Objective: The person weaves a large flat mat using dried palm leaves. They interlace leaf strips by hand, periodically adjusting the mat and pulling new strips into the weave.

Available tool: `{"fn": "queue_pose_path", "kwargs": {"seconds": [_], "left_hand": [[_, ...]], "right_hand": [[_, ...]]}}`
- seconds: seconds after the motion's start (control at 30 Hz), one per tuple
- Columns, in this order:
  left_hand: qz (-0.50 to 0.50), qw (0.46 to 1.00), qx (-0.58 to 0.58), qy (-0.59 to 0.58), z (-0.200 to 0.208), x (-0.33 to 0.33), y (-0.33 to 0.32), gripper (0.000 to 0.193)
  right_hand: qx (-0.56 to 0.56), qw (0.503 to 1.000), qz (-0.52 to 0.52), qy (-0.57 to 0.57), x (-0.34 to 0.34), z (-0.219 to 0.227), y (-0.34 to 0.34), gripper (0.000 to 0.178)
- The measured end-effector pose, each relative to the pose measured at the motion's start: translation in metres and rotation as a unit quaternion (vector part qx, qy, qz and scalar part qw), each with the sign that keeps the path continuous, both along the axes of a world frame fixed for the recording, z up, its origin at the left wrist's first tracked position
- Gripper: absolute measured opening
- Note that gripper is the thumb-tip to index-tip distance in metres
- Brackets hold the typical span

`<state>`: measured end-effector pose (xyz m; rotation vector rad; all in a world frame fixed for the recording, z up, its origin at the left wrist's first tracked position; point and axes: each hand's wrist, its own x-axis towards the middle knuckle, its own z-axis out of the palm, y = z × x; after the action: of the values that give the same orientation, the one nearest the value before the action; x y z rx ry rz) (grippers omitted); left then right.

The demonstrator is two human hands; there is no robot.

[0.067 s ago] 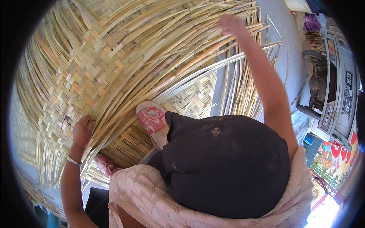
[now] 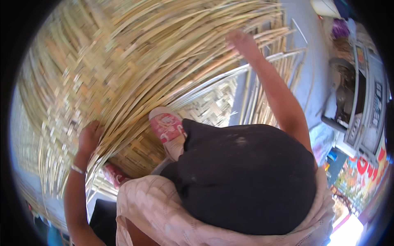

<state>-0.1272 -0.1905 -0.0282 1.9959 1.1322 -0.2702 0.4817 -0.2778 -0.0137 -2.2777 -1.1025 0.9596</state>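
Observation:
A large half-woven mat (image 2: pixel 82 92) of flat, pale yellow-green split cane strips spreads across the floor in front of me. Long loose strips (image 2: pixel 172 67) fan out from its weave toward the upper right. My left hand (image 2: pixel 90 137) is closed on the cane strips at the near edge of the weave, where they bunch together. Farther out, over the loose strips at the upper right, my right hand (image 2: pixel 242 43) has its fingers curled in. Motion blurs it, and whatever it may hold is hidden. My pink patterned shoe (image 2: pixel 167 125) stands beside the bunched strips.
Under the strips lies more woven matting (image 2: pixel 209 104). Loose canes (image 2: pixel 256 100) lie on the grey floor to the right. A vehicle (image 2: pixel 363 106) with a visible wheel stands at the far right, near a colourful printed panel (image 2: pixel 357 176). My other shoe (image 2: pixel 115 174) is at the lower left.
My right hand has come nearer to me and slightly left, its elbow more bent. My left hand stays at the weave's edge. The whole view has shifted slightly and blurred.

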Motion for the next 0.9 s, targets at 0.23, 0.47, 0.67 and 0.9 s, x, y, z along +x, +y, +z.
{"fn": "queue_pose_path", "kwargs": {"seconds": [0.23, 0.47, 0.67, 0.9], "left_hand": [[0.066, 0.996, -0.063, -0.003, 0.011, -0.039, 0.017, 0.025], [0.034, 0.989, 0.012, 0.141, 0.034, -0.101, 0.015, 0.025], [0.025, 0.986, 0.018, 0.162, 0.026, -0.119, -0.012, 0.026], [-0.033, 0.95, 0.274, 0.146, 0.037, -0.113, -0.001, 0.015]], "right_hand": [[0.091, 0.976, 0.198, -0.017, -0.173, 0.023, -0.009, 0.025], [0.172, 0.801, 0.528, -0.226, -0.221, 0.029, 0.046, 0.05], [0.188, 0.772, 0.565, -0.221, -0.242, 0.005, 0.075, 0.043], [0.164, 0.783, 0.571, -0.184, -0.253, 0.013, 0.082, 0.024]]}}
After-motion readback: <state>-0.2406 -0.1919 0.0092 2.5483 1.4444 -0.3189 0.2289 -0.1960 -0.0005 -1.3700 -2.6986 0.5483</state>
